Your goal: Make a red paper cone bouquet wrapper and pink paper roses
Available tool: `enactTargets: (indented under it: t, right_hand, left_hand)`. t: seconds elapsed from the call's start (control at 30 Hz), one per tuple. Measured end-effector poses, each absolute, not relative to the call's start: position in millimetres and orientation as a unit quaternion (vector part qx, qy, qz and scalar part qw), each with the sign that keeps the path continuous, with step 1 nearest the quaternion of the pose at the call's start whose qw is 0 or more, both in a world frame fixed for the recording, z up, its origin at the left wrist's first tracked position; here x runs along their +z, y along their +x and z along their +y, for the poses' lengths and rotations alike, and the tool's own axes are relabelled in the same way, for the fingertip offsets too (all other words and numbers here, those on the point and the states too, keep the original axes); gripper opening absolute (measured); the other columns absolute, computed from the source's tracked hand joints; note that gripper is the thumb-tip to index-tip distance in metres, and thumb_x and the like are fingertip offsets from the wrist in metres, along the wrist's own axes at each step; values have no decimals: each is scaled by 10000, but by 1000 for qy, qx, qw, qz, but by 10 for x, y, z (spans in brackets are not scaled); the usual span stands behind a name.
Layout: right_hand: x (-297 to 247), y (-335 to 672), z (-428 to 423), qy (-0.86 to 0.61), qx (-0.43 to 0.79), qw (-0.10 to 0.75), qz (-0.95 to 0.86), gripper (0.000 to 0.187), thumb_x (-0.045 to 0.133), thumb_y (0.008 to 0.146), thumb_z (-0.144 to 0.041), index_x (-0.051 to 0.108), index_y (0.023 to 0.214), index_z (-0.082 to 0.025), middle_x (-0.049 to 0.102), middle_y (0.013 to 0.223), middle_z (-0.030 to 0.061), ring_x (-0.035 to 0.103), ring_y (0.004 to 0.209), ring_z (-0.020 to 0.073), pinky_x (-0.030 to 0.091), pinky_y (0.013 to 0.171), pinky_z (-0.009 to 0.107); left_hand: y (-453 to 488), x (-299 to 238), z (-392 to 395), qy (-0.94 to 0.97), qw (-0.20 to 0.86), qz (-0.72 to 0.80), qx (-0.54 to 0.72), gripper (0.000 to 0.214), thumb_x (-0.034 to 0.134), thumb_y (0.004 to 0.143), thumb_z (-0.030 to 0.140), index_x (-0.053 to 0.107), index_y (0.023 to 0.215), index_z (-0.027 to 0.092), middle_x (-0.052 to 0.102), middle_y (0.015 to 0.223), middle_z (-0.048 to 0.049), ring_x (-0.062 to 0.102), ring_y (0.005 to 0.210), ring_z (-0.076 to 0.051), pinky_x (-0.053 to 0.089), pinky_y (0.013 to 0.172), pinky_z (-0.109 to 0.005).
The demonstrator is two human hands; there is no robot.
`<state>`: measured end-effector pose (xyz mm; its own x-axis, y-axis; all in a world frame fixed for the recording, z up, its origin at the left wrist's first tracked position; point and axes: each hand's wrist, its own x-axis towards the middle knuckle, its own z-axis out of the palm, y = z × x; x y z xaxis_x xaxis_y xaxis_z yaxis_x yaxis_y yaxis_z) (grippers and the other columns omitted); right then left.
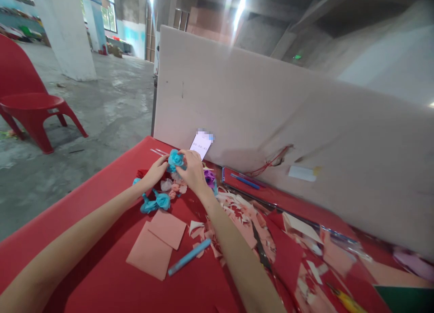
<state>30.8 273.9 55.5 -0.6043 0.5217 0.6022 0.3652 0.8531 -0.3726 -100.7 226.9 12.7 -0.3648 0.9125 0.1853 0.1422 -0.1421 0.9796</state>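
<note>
Both my hands reach to the far side of the red table [101, 268] and meet on a blue paper rose [175, 159]. My left hand [155, 172] pinches it from the left, fingers closed on its lower edge. My right hand [192, 170] grips it from the right, fingers curled over the top. Below them lie other small paper flowers: pink and white ones [173, 186], a purple one [209, 177] and two blue ones [156, 203].
Two pink paper squares [156, 243] and a blue pen [189, 257] lie near me. Pink and red paper scraps [244, 213] and scissors [260, 247] spread to the right. A pale board [271, 114] stands behind the table; a phone [201, 144] leans on it. A red chair [27, 100] stands left.
</note>
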Motion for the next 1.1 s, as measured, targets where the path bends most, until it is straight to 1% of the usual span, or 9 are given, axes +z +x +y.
enactTargets:
  t: [0.13,0.3,0.47,0.57,0.63,0.73,0.83,0.9,1.1]
  right_hand:
    - [530,311,2744,-260,85,364,-890,266,506,722,-137,544,983,-171,596,962,78,497,946,221,369,864,335]
    - [489,270,2758,-260,58,348,-899,249,508,756,-172,537,1003,-161,592,985,97,481,967,230,362,871,349]
    - [508,295,2730,-216,28,314,-924,305,578,722,-250,546,1017,-178,585,1085,85,441,1051,249,256,977,405]
    - [548,352,2695,-216,17,317,-923,357,592,711,-285,544,1044,-165,549,1161,102,404,1101,265,204,1006,431]
    - [577,421,2666,-230,15,331,-915,336,578,720,-272,550,1037,-161,547,1156,106,403,1098,264,220,998,425]
    - [593,587,2611,-276,21,372,-886,261,511,759,-212,553,1014,-176,552,1108,96,428,1055,250,282,950,410]
    - [566,815,2530,-324,34,418,-848,228,440,790,-178,547,992,-188,548,1049,95,452,1010,242,327,904,414]
    - [537,981,2456,-338,45,436,-833,217,413,802,-175,546,973,-187,547,1018,100,461,990,238,348,890,418]
    - [477,1432,2121,-345,84,433,-828,200,421,794,-136,546,931,-211,548,967,84,499,953,222,409,838,398]
  left_hand:
    - [-1003,127,2273,461,322,569,600,463,409,643,228,571,1061,113,594,1144,-86,475,1119,-273,316,1003,-403]
    - [-987,150,2252,463,322,560,607,402,426,669,264,594,1009,135,600,1129,-72,477,1120,-257,308,1013,-373]
    - [-990,166,2236,457,347,543,613,454,479,600,240,563,1035,144,612,1092,-63,509,1067,-267,378,958,-387]
    - [-1006,185,2218,459,367,534,608,519,501,557,233,539,1067,144,615,1064,-66,529,1025,-273,416,917,-393]
    - [-1017,204,2202,458,379,536,599,558,524,555,250,518,1103,144,608,1058,-75,540,1006,-277,430,898,-398]
    - [-1022,223,2187,455,381,551,586,598,589,572,326,500,1133,137,591,1079,-96,529,1028,-293,430,895,-400]
    - [-1017,215,2191,460,362,564,583,629,611,587,419,498,1135,130,566,1132,-114,502,1077,-302,400,929,-391]
    - [-1014,204,2198,469,341,569,583,607,607,608,456,512,1120,145,556,1156,-102,488,1101,-289,373,958,-369]
    - [-1014,262,2187,498,282,589,571,549,549,677,510,546,1093,152,578,1139,-88,502,1084,-259,372,948,-328]
